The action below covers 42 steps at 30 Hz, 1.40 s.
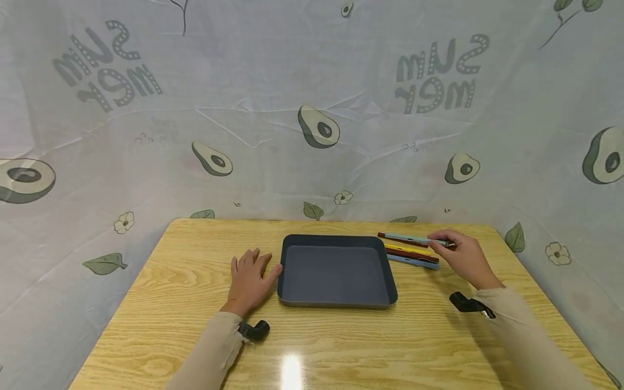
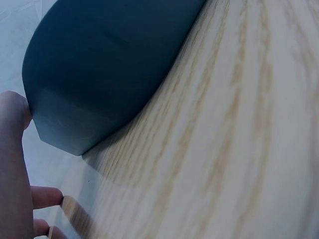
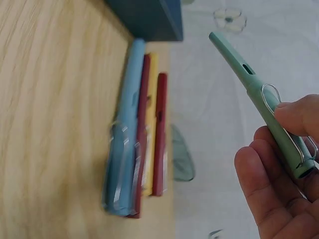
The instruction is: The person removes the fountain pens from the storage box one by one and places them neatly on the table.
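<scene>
1. My left hand [image 1: 249, 281] lies flat on the desk [image 1: 195, 336] just left of the tray [image 1: 336, 271]. Its fingers [image 1: 244, 264] are straight and hold nothing, and the thumb touches the tray's left wall, as the left wrist view also shows.

2. The tray sits at the middle of the desk and has nothing in it.

3. Just right of the tray, near its far corner, four pens [image 1: 411, 253] lie side by side on the desk: a blue one, two dark red ones and a yellow one, all close together.

4. My right hand [image 1: 465, 257] is right of the tray, just beyond that row. Its fingers [image 3: 264, 174] are curled round the clip end of a green pen [image 3: 259, 94], which I hold clear of the desk with its free end pointing back toward the tray.

5. What could go wrong, as I judge it:
   - I hold the green pen only at one end, near the clip, so a loose pinch could let it tip or slip down onto the row.
   - The long free end sticks out toward the tray; swung low, it could catch the tray's right wall or knock the other pens out of line.
   - The pens are round and lie touching, so a nudge could roll them toward the desk's far edge.
   - My left thumb alone steadies the tray; a bump from the right could slide it.
</scene>
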Each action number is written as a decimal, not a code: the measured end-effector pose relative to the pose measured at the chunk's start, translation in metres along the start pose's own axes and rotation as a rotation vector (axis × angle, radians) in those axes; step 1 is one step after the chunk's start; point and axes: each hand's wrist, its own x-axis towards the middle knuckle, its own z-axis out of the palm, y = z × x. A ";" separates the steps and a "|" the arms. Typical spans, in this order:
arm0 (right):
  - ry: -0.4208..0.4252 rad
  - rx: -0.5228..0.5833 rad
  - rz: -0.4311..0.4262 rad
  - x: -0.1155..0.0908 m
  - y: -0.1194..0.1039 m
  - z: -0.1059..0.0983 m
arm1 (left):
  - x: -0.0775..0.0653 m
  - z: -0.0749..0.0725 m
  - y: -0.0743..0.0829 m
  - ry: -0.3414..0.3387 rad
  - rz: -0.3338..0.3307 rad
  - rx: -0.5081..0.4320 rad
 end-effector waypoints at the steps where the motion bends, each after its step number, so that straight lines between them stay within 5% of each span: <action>1: -0.005 -0.001 0.007 0.000 0.004 0.002 | 0.000 0.000 0.000 0.003 0.001 -0.001; 11: -0.037 -0.036 0.053 0.003 0.023 0.019 | -0.001 0.000 -0.002 -0.006 -0.002 0.000; 22: -0.083 -0.095 0.090 0.030 0.031 0.035 | -0.002 0.000 -0.003 0.010 0.002 0.002; 42: -0.167 -0.123 0.099 0.030 0.042 0.035 | -0.006 -0.001 0.003 0.001 0.001 0.001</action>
